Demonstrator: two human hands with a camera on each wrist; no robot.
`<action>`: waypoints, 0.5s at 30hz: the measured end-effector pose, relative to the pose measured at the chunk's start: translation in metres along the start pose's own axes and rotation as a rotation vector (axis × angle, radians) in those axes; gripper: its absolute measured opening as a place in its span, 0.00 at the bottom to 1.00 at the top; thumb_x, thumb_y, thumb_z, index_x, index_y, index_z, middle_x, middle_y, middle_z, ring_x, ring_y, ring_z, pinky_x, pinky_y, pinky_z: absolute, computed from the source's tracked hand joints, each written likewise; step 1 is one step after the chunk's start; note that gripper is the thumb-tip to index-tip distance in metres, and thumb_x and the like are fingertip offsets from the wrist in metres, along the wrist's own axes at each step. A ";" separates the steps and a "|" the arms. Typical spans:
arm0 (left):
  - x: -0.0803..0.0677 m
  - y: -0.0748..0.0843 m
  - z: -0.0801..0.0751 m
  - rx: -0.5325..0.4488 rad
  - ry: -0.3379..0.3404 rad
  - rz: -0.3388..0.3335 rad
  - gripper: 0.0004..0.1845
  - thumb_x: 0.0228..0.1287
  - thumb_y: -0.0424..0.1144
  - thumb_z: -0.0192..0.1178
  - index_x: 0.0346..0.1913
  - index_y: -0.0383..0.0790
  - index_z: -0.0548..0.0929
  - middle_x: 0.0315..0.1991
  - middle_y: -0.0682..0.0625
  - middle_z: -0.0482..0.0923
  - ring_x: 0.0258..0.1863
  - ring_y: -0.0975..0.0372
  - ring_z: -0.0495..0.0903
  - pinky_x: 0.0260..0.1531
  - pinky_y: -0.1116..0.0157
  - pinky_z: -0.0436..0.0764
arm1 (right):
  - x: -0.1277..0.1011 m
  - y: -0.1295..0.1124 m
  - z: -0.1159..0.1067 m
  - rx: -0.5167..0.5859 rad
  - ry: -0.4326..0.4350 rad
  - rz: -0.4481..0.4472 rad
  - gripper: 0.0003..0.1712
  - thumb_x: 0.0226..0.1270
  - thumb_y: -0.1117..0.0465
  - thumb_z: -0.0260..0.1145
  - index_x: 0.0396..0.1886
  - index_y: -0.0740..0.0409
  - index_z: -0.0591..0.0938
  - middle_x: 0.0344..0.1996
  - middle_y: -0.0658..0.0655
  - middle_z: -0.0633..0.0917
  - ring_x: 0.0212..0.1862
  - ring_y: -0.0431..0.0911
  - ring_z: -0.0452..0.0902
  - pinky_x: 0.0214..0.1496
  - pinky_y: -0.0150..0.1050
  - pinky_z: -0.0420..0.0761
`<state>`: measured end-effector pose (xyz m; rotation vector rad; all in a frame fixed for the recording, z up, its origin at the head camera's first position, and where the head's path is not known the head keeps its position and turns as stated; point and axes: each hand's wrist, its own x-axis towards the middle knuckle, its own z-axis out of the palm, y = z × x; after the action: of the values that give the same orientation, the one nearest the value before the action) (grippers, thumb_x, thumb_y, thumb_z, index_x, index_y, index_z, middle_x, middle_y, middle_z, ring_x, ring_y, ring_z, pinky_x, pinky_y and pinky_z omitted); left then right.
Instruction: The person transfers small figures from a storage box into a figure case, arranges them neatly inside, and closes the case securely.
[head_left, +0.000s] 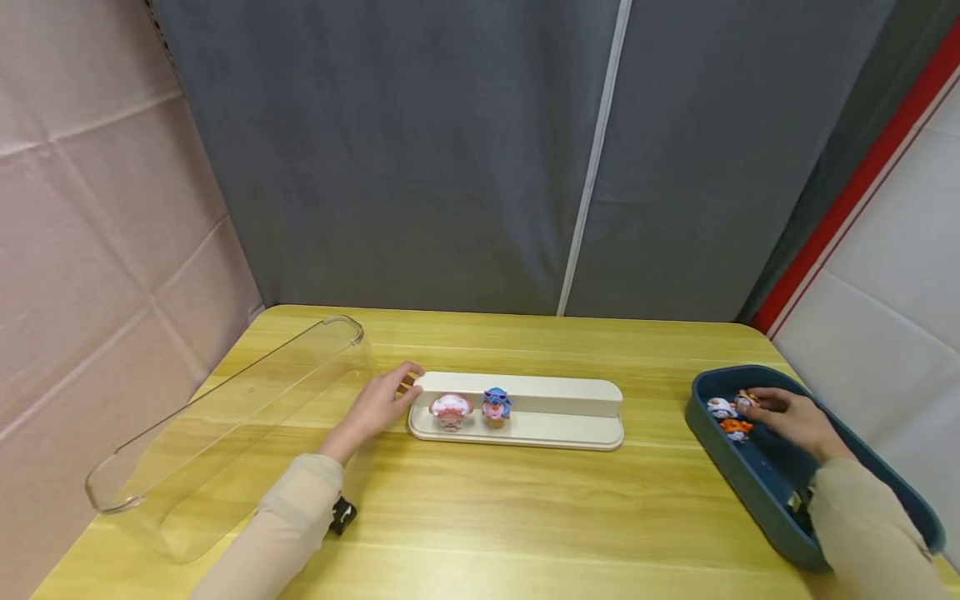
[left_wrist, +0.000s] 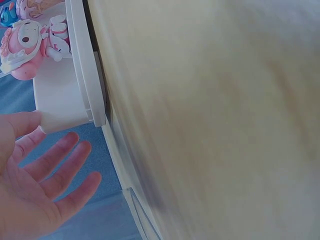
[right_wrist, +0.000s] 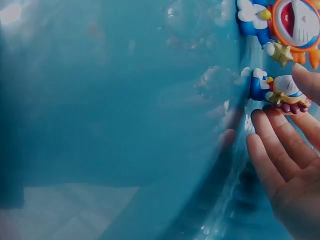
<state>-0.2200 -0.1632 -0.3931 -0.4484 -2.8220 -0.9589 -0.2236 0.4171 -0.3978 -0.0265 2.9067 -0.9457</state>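
Observation:
My left hand (head_left: pixel 405 385) lies open with straight fingers against the left end of a white stepped stand (head_left: pixel 555 398). In the left wrist view the thumb of that hand (left_wrist: pixel 52 142) touches the stand's end (left_wrist: pixel 62 100). A pink figurine (head_left: pixel 450 411) (left_wrist: pixel 24 47) and a blue figurine (head_left: pixel 496 406) stand on the stand's lower step. My right hand (head_left: pixel 756 402) (right_wrist: pixel 292 111) reaches into a dark blue tray (head_left: pixel 757 479) and pinches a small blue-and-white figurine (right_wrist: pixel 277 90) between thumb and fingertips. An orange-trimmed figurine (right_wrist: pixel 295 25) lies beside it.
A long clear plastic cover (head_left: pixel 225 425) lies upside down on the yellow wooden table (head_left: pixel 525 517) at the left. Other small figurines (head_left: pixel 735 428) sit in the tray's far end. Grey curtains hang behind the table.

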 end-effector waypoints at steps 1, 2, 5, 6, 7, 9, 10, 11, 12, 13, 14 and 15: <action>0.000 0.000 0.000 -0.001 0.001 -0.001 0.12 0.62 0.38 0.54 0.48 0.42 0.73 0.41 0.43 0.78 0.40 0.55 0.77 0.42 0.55 0.74 | 0.000 0.000 0.000 0.000 0.005 -0.001 0.37 0.61 0.46 0.57 0.53 0.77 0.65 0.42 0.72 0.75 0.41 0.56 0.70 0.39 0.50 0.72; 0.000 0.000 0.000 0.001 0.000 -0.001 0.12 0.62 0.38 0.54 0.48 0.42 0.73 0.41 0.43 0.78 0.40 0.55 0.77 0.42 0.55 0.74 | 0.000 0.001 0.000 -0.002 0.010 -0.001 0.36 0.61 0.46 0.56 0.53 0.77 0.66 0.42 0.72 0.75 0.40 0.56 0.70 0.38 0.50 0.72; 0.000 0.000 0.000 0.005 -0.002 0.002 0.12 0.62 0.37 0.54 0.48 0.42 0.73 0.41 0.43 0.77 0.40 0.54 0.77 0.41 0.55 0.74 | -0.001 0.000 0.001 -0.010 0.026 0.004 0.36 0.61 0.45 0.56 0.52 0.76 0.67 0.41 0.72 0.75 0.39 0.56 0.71 0.37 0.49 0.72; 0.000 0.000 0.000 0.007 -0.002 0.001 0.12 0.62 0.37 0.54 0.48 0.42 0.73 0.41 0.43 0.78 0.40 0.54 0.77 0.41 0.55 0.74 | -0.001 0.000 0.001 -0.009 0.027 0.010 0.37 0.61 0.44 0.55 0.51 0.76 0.67 0.41 0.72 0.75 0.39 0.56 0.70 0.38 0.50 0.71; 0.000 0.000 0.000 0.010 -0.003 0.002 0.12 0.62 0.37 0.54 0.48 0.42 0.73 0.41 0.43 0.78 0.40 0.54 0.77 0.41 0.55 0.74 | -0.002 0.000 0.002 -0.006 0.026 0.018 0.37 0.61 0.44 0.55 0.51 0.76 0.67 0.41 0.72 0.75 0.40 0.57 0.70 0.38 0.51 0.71; -0.001 0.000 0.001 0.009 -0.001 0.011 0.12 0.62 0.38 0.54 0.48 0.42 0.73 0.41 0.42 0.78 0.40 0.54 0.77 0.41 0.54 0.74 | -0.003 -0.001 0.003 -0.005 0.028 0.029 0.38 0.61 0.43 0.54 0.52 0.76 0.67 0.42 0.72 0.74 0.40 0.58 0.70 0.39 0.52 0.71; -0.001 0.000 0.001 0.017 0.010 0.018 0.11 0.62 0.38 0.54 0.47 0.42 0.74 0.41 0.43 0.78 0.39 0.54 0.77 0.40 0.55 0.75 | -0.003 0.000 0.003 -0.001 0.023 0.034 0.38 0.61 0.42 0.54 0.52 0.76 0.66 0.42 0.73 0.74 0.41 0.59 0.69 0.39 0.54 0.70; -0.001 0.000 0.001 0.018 0.015 0.024 0.11 0.61 0.38 0.54 0.47 0.41 0.73 0.40 0.43 0.78 0.39 0.54 0.77 0.40 0.54 0.75 | -0.003 0.000 0.003 0.004 0.018 0.038 0.39 0.61 0.42 0.54 0.52 0.76 0.66 0.42 0.73 0.74 0.41 0.60 0.69 0.40 0.56 0.69; -0.001 0.000 0.001 0.016 0.018 0.025 0.11 0.61 0.38 0.54 0.47 0.42 0.74 0.40 0.43 0.78 0.39 0.54 0.77 0.40 0.54 0.75 | -0.003 0.000 0.004 0.003 0.018 0.040 0.39 0.61 0.42 0.54 0.52 0.75 0.66 0.43 0.73 0.73 0.41 0.60 0.69 0.40 0.56 0.69; -0.001 -0.001 0.002 0.013 0.020 0.027 0.11 0.61 0.37 0.54 0.47 0.41 0.74 0.40 0.43 0.78 0.39 0.54 0.77 0.40 0.54 0.75 | -0.003 0.000 0.004 0.003 0.016 0.041 0.39 0.61 0.42 0.54 0.53 0.75 0.66 0.43 0.73 0.73 0.42 0.60 0.69 0.40 0.56 0.69; -0.001 -0.001 0.001 0.009 0.021 0.028 0.11 0.61 0.38 0.54 0.47 0.41 0.74 0.40 0.43 0.78 0.38 0.54 0.77 0.40 0.54 0.75 | -0.003 0.000 0.004 0.003 0.017 0.039 0.38 0.61 0.42 0.54 0.53 0.75 0.66 0.43 0.73 0.73 0.42 0.60 0.69 0.40 0.56 0.69; -0.001 -0.001 0.002 0.009 0.020 0.028 0.11 0.61 0.38 0.54 0.47 0.42 0.74 0.40 0.43 0.78 0.38 0.54 0.77 0.40 0.54 0.75 | -0.003 0.000 0.004 0.002 0.018 0.037 0.38 0.61 0.42 0.54 0.53 0.75 0.66 0.43 0.73 0.73 0.42 0.60 0.69 0.41 0.56 0.68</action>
<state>-0.2194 -0.1631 -0.3949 -0.4735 -2.7933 -0.9402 -0.2200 0.4153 -0.4009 0.0366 2.9115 -0.9479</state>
